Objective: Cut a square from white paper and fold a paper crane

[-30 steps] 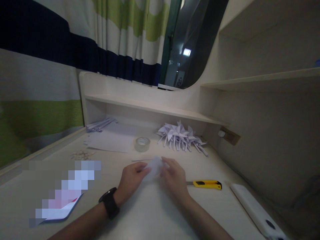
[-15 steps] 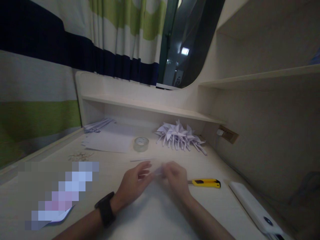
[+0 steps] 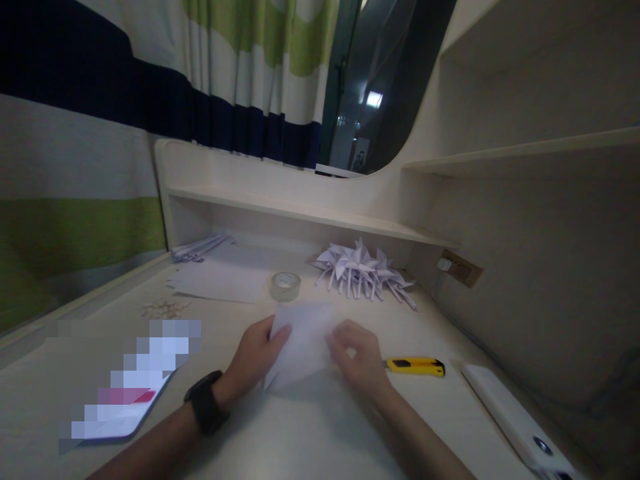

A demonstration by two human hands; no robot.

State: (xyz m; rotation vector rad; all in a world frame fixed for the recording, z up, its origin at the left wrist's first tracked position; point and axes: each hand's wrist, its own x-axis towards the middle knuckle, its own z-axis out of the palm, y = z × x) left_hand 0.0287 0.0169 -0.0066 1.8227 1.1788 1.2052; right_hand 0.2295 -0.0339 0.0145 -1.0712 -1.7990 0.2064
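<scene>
A square of white paper (image 3: 303,347), slightly blurred, is held up above the desk with its lower left corner bent. My left hand (image 3: 257,353) grips its left edge, thumb on top and fingers behind. At its right edge is my right hand (image 3: 357,353), thumb and forefinger pinched together on the paper; motion blurs the fingertips. Just right of that hand lies a yellow box cutter (image 3: 416,366), its blade end partly behind the wrist. Beyond the paper sits a roll of clear tape (image 3: 285,287).
Several folded paper pinwheels (image 3: 360,267) are piled at the back. White sheets (image 3: 223,277) and rolled paper sticks (image 3: 203,248) lie back left, with small pale pieces (image 3: 165,309) nearer. A phone (image 3: 145,393) rests front left, and a white device (image 3: 515,417) at right.
The paper, earlier a small blurred piece between my hands, now shows as a broad flat square. My hands have moved slightly apart. The view has shifted a little.
</scene>
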